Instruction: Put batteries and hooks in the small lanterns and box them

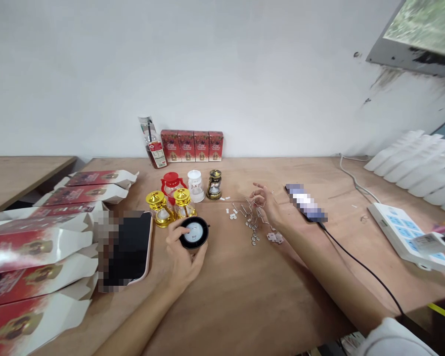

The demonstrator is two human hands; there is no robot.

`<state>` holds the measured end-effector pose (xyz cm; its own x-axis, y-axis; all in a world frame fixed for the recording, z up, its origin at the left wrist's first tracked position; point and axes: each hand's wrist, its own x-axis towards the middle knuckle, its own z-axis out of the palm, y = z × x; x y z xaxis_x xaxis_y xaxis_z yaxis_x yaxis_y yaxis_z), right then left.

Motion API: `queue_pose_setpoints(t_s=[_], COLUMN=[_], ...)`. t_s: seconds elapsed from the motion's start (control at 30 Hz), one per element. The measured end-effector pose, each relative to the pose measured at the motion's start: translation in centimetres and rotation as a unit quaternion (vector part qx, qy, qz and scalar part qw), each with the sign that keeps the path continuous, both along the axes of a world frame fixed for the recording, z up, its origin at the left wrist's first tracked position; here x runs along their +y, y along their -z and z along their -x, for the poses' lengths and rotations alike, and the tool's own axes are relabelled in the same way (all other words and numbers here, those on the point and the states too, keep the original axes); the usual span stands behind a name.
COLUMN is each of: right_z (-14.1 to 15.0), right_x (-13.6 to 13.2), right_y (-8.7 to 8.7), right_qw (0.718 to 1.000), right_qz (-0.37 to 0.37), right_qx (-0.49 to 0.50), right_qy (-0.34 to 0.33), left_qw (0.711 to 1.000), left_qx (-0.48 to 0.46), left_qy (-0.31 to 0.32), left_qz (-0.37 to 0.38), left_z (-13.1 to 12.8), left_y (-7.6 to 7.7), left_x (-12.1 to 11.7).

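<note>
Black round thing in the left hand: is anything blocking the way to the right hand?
Nothing visible blocks the way between the black round thing and the right hand. Only small white tabs and bent wires lie on the table between them.

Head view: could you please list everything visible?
Closed boxes: 4, red, back
Open boxes: several, red, left
Bottle: 1, clear, back
Lanterns: 5, gold, red, white, bronze, centre
Tablet: 1, black, left
Metal bits: many, silver, centre
Tabs: several, white, centre
Phone: 1, dark, right
Cables: several, black, grey, right
Power strip: 1, white, right
Cartons: several, white, right
Tables: 2, brown, centre, left
Wall: 1, white, back
Window: 1, greenish, right
Base: 1, black, held
Left hand: 1, bare, holding base
Right hand: 1, bare, at metal bits
</note>
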<state>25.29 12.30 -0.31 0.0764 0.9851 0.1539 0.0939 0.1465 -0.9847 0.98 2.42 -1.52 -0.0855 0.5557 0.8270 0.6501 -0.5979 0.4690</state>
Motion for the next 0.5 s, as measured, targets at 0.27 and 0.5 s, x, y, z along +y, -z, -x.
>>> queue_pose_setpoints(t_s=[0.27,0.5], right_z=[-1.3,-2.4], right_x=[-0.6,-1.3], right_y=[-0.4,-0.5], right_qw=[0.995,0.990], right_qz=[-0.023,-0.053], right_qx=[0.102,0.129], right_qy=[0.001,0.005], left_qw=[1.000,0.999], left_qx=[0.019,0.014], left_qy=[0.008,0.014], left_qz=[0.010,0.039], left_z=[0.1,0.0], left_y=[-0.4,-0.8], left_x=[-0.2,-0.4])
